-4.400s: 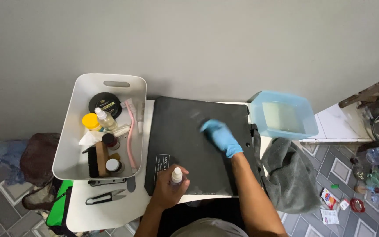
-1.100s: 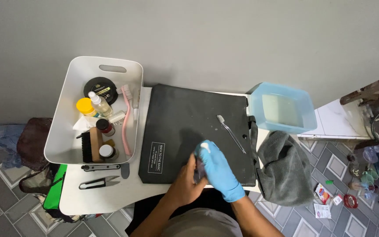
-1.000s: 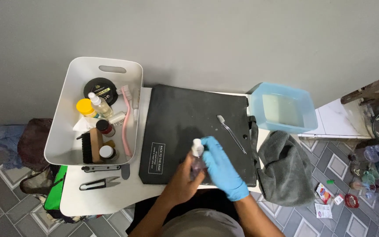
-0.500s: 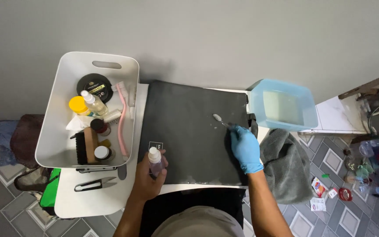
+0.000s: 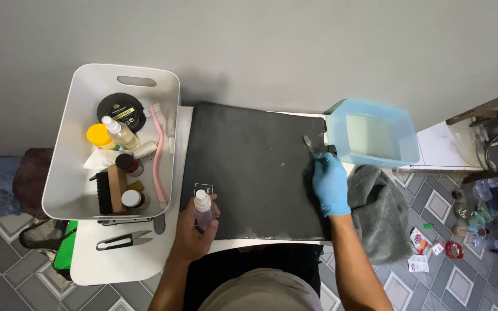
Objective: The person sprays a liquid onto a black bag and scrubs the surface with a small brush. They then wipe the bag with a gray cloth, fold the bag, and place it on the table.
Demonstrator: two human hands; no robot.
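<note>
**Bottle in one hand, tool in the other, over the black mat**

The left hand (image 5: 194,233) wraps a small spray bottle (image 5: 203,208) upright at the black mat's (image 5: 249,167) near-left edge. The gloved right hand (image 5: 329,183) pinches a thin metal tool (image 5: 309,144) at the mat's far-right edge, just beside the blue basin (image 5: 376,138). A careless swing there could knock the basin and slosh its liquid onto the mat. A white bin (image 5: 76,173) stands left of the mat.
</note>
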